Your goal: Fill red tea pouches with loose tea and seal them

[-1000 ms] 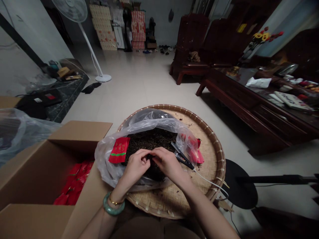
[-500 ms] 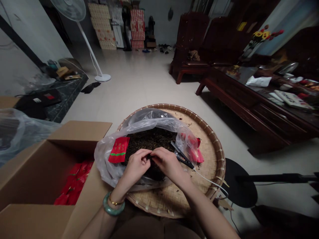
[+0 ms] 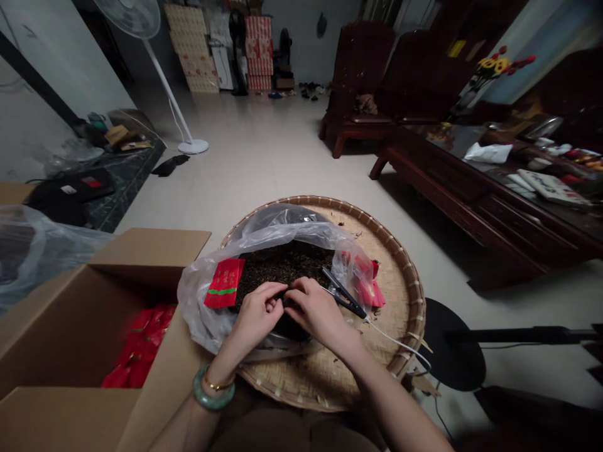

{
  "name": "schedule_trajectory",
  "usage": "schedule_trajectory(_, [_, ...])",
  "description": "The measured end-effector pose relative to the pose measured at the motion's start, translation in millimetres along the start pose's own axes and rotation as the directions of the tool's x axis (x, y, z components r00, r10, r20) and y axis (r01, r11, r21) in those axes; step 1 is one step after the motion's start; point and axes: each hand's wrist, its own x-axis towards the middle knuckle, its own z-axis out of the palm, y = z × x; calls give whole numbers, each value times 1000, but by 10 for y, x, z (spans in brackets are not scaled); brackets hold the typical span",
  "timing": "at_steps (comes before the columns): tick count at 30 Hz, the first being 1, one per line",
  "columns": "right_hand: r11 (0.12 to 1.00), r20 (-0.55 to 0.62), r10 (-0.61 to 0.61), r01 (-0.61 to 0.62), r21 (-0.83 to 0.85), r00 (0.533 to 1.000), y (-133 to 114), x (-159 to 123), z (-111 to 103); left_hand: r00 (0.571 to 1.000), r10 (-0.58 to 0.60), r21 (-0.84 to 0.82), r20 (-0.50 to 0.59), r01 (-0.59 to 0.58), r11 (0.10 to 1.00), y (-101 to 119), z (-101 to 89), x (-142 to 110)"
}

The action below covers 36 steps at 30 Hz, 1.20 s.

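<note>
Dark, loose dried tea leaves (image 3: pixel 273 260) fill an open clear plastic bag (image 3: pixel 200 320), which lies on a round woven bamboo tray (image 3: pixel 396 282). Over the leaves, my left hand (image 3: pixel 259 311) and my right hand (image 3: pixel 311 307) meet at the fingertips. Both are closed in a pinch around a small dark bit that looks like tea leaves; the fingers partly hide it. A red packet (image 3: pixel 225 284) with a green stripe rests on the bag's left side. Right of my hands lies a black hair-straightener-like clamp tool (image 3: pixel 346 295) with a white cord.
An open cardboard box (image 3: pixel 61 326) at left holds several red packets (image 3: pixel 141 345). More red packets (image 3: pixel 374 289) lie on the tray's right side. A black round stand base (image 3: pixel 452 345) is beside the tray. Farther off are a white fan (image 3: pixel 164 88) and a dark wooden table (image 3: pixel 471 207).
My right fingers have shifted slightly and bent a little more at the pinch. My left hand stays nearly in place. The packet, bag and clamp tool have not moved.
</note>
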Motion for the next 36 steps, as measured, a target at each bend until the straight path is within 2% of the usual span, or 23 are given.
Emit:
schedule_trajectory(6, [993, 87, 78, -70, -98, 993, -26, 14, 72, 995, 6, -59, 102, 0, 998, -46, -5, -21])
schedule_trajectory(10, [983, 151, 137, -116, -142, 979, -25, 43, 106, 994, -60, -81, 90, 68, 994, -132, -8, -1])
schedule_trajectory(13, [984, 150, 132, -111, -139, 980, -8, 50, 93, 992, -72, -70, 108, 80, 994, -182, -30, 38])
schedule_trajectory(17, [997, 66, 77, -77, -2, 995, 44, 26, 56, 993, -70, -140, 98, 83, 987, -217, -51, 94])
schedule_trajectory(20, [974, -63, 95, -80, 211, 993, 107, 26, 69, 992, -106, -210, 71, 119, 970, -214, -43, 130])
schedule_trajectory(23, [860, -141, 224, -127, 494, 964, 192, 62, 133, 983, -178, -294, 45, 183, 938, -199, -26, 168])
schedule_trajectory(27, [604, 25, 333, -233, 762, 943, 303, 111, 251, 963, -264, -424, 59, 263, 866, -182, 19, 210])
schedule_trajectory(29, [482, 97, 368, -278, 831, 925, 332, 118, 301, 955, -289, -485, 70, 285, 826, -173, 60, 211])
schedule_trajectory(31, [389, 117, 422, -297, 872, 899, 343, 117, 340, 947, -297, -539, 125, 316, 781, -164, 108, 195])
schedule_trajectory(34, [324, 121, 477, -302, 897, 871, 346, 114, 375, 926, -310, -539, 215, 378, 753, -165, 167, 160])
schedule_trajectory(36, [307, 137, 480, -312, 899, 866, 351, 113, 385, 919, -329, -499, 218, 395, 771, -175, 182, 147])
